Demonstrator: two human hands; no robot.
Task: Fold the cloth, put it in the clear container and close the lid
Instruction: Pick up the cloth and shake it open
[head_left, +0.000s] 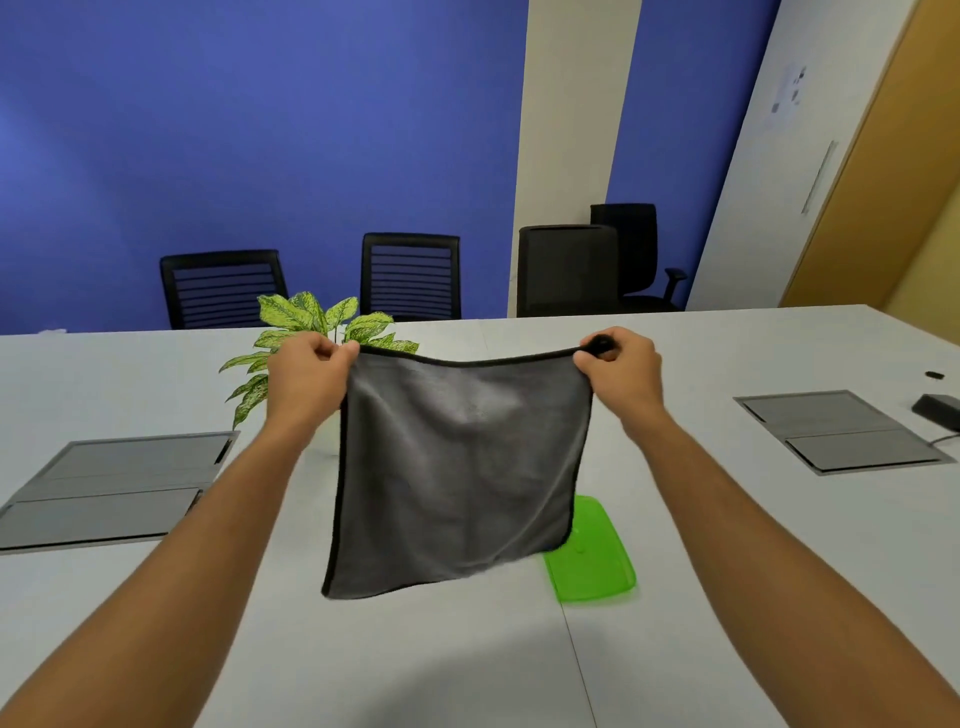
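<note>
A grey cloth with a black hem hangs spread out in the air above the white table. My left hand pinches its top left corner and my right hand pinches its top right corner. The cloth's lower edge hangs free just above the table. A green lid lies flat on the table, partly hidden behind the cloth's lower right corner. The clear container is not visible; the cloth may hide it.
A leafy potted plant stands behind the cloth to the left. Grey floor-box covers sit in the table at left and right. A black device with a cable lies far right. Black chairs line the far edge.
</note>
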